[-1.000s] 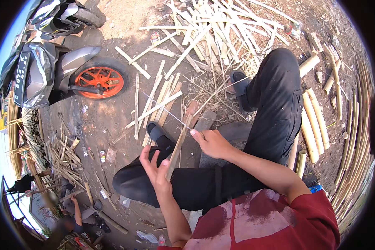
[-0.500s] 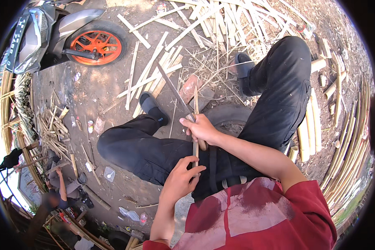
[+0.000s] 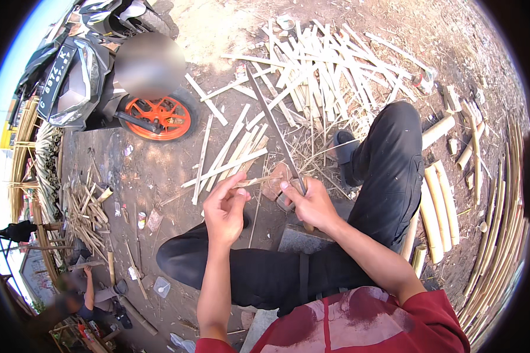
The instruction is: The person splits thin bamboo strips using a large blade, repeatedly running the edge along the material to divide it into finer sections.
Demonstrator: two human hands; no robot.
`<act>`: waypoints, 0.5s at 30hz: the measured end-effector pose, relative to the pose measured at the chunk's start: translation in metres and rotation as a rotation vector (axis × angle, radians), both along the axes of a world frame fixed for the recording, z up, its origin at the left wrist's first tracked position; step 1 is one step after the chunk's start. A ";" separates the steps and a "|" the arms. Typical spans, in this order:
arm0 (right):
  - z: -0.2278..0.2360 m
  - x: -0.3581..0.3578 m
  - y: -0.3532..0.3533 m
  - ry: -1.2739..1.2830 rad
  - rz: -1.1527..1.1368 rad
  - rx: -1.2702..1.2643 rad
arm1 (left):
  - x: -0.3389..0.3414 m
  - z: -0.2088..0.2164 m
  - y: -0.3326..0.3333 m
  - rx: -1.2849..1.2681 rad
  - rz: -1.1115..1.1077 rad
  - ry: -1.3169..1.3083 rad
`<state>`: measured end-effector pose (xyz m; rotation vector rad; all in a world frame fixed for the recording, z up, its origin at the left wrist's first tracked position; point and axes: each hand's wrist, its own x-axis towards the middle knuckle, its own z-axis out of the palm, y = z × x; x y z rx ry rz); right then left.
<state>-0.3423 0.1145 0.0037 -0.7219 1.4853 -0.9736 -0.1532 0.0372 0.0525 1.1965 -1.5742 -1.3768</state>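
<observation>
While the seated person works over black-trousered legs (image 3: 388,156), I note the right hand (image 3: 312,205) wrapped round the handle of a long-bladed knife (image 3: 275,125), blade angled up and leftward. Left hand (image 3: 224,213): half-curled, thumb and forefinger narrowed on a thin bamboo strip (image 3: 258,180), which runs from the fingertips toward the blade, above the ground; whether strip and steel touch, I cannot tell. Beyond the knife: a heap of split bamboo slats (image 3: 321,76). Left of it, a motorcycle's orange-rimmed front wheel (image 3: 158,122). At right, pale bamboo lengths (image 3: 440,203) lie side by side.
</observation>
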 end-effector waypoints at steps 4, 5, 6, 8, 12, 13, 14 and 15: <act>0.021 0.012 0.006 0.268 -0.082 -0.261 | -0.002 0.008 -0.006 -0.335 0.048 -0.361; 0.028 0.014 0.005 0.234 -0.044 -0.261 | -0.002 0.006 -0.008 -0.490 0.049 -0.427; 0.036 0.016 0.005 0.199 -0.004 -0.261 | -0.005 0.006 -0.010 -0.607 0.100 -0.410; 0.047 0.016 0.003 0.133 0.094 -0.223 | -0.006 0.001 -0.010 -0.657 0.134 -0.435; 0.016 0.037 -0.007 0.088 0.090 -0.217 | -0.014 -0.008 -0.008 -0.751 0.204 -0.415; 0.018 0.040 -0.010 0.082 0.083 -0.243 | -0.012 -0.011 -0.008 -0.776 0.219 -0.419; 0.022 0.042 -0.013 0.076 0.076 -0.270 | -0.010 -0.012 -0.008 -0.701 0.231 -0.376; 0.024 0.045 -0.015 0.070 0.069 -0.297 | -0.009 -0.012 -0.009 -0.628 0.244 -0.333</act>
